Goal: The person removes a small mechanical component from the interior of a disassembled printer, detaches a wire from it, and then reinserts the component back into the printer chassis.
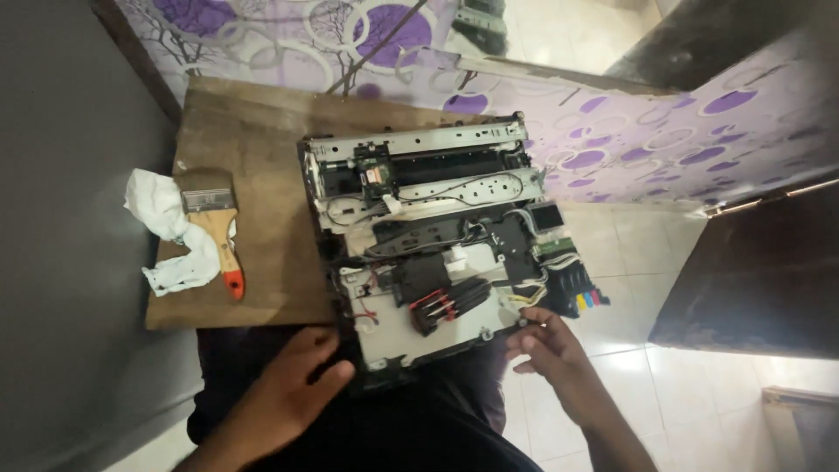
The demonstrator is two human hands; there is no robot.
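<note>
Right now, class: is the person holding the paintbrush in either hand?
No. The paintbrush lies on the wooden board, while both hands grip the opened printer.

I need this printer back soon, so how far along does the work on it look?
Done: the printer has its cover off, with rails, wiring and ink tanks exposed. In hand: the left hand grips its near left corner and the right hand its near right edge. The brush and cloth lie unused on the board. Left: reassembly; no cover is in view.
</note>
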